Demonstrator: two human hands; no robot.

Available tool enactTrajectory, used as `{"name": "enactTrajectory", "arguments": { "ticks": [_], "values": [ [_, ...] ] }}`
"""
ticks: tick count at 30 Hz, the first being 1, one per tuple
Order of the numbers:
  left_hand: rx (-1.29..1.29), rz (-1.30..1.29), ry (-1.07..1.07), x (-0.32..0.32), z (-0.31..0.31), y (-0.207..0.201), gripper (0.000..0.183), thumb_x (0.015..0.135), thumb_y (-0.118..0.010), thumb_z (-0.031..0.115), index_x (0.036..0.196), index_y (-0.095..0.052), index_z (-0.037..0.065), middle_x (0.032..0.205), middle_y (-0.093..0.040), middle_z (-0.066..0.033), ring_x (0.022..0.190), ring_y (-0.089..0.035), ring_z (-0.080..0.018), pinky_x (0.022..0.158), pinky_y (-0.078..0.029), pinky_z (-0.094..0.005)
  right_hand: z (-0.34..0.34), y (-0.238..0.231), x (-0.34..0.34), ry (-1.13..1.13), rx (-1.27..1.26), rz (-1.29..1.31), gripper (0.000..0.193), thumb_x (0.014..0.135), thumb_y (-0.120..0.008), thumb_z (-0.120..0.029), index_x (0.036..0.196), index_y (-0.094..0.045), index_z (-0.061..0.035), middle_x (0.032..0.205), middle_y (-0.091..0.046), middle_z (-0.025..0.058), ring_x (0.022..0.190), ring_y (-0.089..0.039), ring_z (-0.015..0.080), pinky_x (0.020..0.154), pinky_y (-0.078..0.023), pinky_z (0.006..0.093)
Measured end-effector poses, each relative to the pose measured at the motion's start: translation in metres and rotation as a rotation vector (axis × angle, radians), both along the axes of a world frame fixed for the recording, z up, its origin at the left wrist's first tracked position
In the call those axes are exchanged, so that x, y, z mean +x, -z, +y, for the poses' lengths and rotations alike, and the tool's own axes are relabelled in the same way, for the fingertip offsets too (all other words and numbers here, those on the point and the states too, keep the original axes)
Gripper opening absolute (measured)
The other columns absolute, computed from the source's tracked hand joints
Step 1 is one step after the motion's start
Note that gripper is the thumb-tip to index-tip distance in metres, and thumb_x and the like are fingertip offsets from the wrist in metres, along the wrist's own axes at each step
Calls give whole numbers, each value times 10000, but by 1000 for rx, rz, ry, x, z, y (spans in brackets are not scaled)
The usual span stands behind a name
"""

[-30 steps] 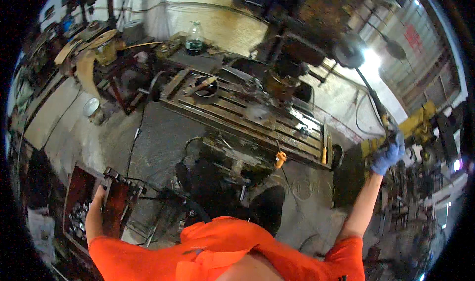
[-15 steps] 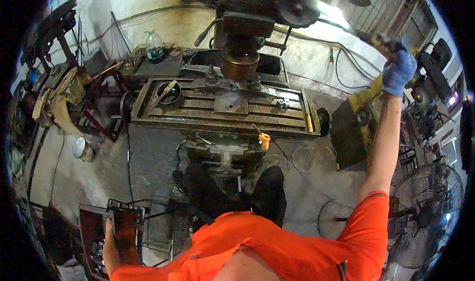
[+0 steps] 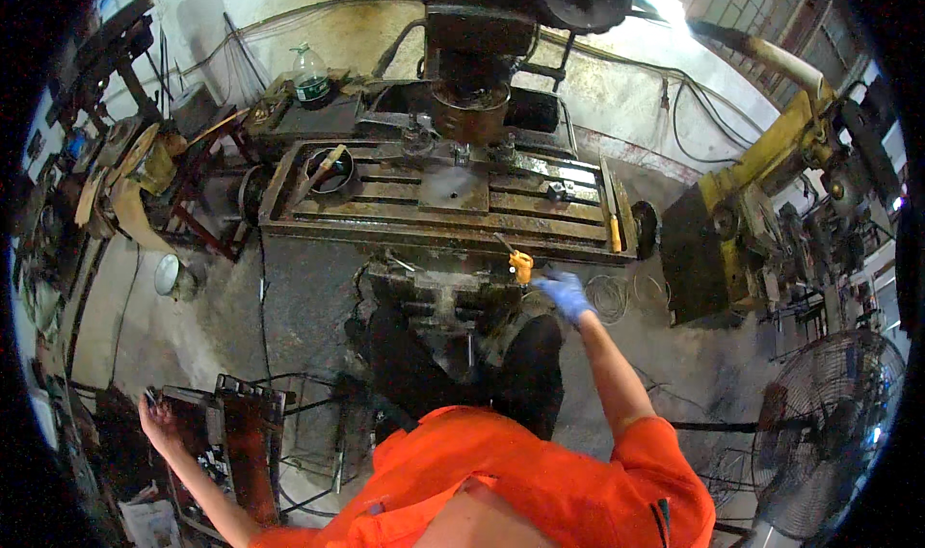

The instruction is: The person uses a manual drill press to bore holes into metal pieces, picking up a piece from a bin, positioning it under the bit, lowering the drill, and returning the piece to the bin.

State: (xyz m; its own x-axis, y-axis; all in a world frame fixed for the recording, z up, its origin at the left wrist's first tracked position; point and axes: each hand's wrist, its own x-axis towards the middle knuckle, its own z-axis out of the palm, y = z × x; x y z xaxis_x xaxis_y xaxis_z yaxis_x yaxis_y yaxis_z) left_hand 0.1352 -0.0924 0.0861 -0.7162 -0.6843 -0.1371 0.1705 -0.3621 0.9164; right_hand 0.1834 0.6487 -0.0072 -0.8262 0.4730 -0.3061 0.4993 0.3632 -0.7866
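1. The right hand (image 3: pixel 567 294), in a blue glove, reaches forward with its fingers pointing at an orange-yellow, handle-shaped piece with a thin dark rod (image 3: pixel 521 266). That piece is just ahead and left of the fingertips; I cannot tell whether they touch it, or whether the blurred hand is open or closed.
2. The bare left hand (image 3: pixel 157 420) is well apart from the right, by the outer edge of a reddish-brown rectangular tray (image 3: pixel 254 456) lying mostly to its right. Its fingers look bent, but I cannot tell whether they grip anything.
3. Beyond the right hand stretches a long, slotted, grey-brown metal table (image 3: pixel 385 207), bearing a flat square metal plate (image 3: pixel 455 193) ahead and left of that hand.
4. Ahead and right of the right hand, a slim tool with a yellow handle (image 3: pixel 616 233) lies at the table's right end.
5. Behind and right of that hand stands a round black wire-cage fan (image 3: pixel 831 432).
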Motion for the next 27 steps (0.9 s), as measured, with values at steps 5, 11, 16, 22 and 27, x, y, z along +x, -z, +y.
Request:
{"name": "enactTrajectory", "arguments": {
  "ticks": [5,11,16,22,27],
  "values": [
    [-18,-8,258,-78,-29,21,283,801,-623,263,947,-555,30,797,-576,-40,642,-510,-130,613,-428,-285,-15,108,-57,181,-255,128,417,698,-708,-360,931,-627,-23,827,-629,52,713,-547,153,660,-438,313],
    [134,279,738,-132,80,60,109,812,-554,87,874,-525,2,847,-585,-113,733,-591,-218,784,-499,-397,-37,63,-34,224,-23,350,470,708,-711,-328,1041,-565,-30,765,-615,55,577,-545,160,588,-449,315],
    [81,166,759,-127,156,48,78,822,-511,24,882,-474,-8,842,-561,-114,798,-588,-239,806,-495,-442,-31,-81,-7,226,104,637,471,720,-692,-315,1067,-532,-39,780,-638,103,742,-609,225,687,-475,359],
    [121,125,812,-136,197,69,73,755,-551,-11,817,-514,-20,844,-550,-109,809,-566,-237,862,-458,-494,-57,-138,-49,-393,873,-225,472,757,-487,-485,876,-633,-52,826,-640,167,792,-621,320,713,-480,399],
    [135,110,883,-116,244,54,69,755,-551,-20,808,-508,-9,790,-556,-107,732,-578,-217,834,-471,-500,-63,-131,-125,-408,862,-218,383,747,-500,-390,854,-658,-59,874,-644,148,832,-619,305,708,-484,394]
  ]
}}
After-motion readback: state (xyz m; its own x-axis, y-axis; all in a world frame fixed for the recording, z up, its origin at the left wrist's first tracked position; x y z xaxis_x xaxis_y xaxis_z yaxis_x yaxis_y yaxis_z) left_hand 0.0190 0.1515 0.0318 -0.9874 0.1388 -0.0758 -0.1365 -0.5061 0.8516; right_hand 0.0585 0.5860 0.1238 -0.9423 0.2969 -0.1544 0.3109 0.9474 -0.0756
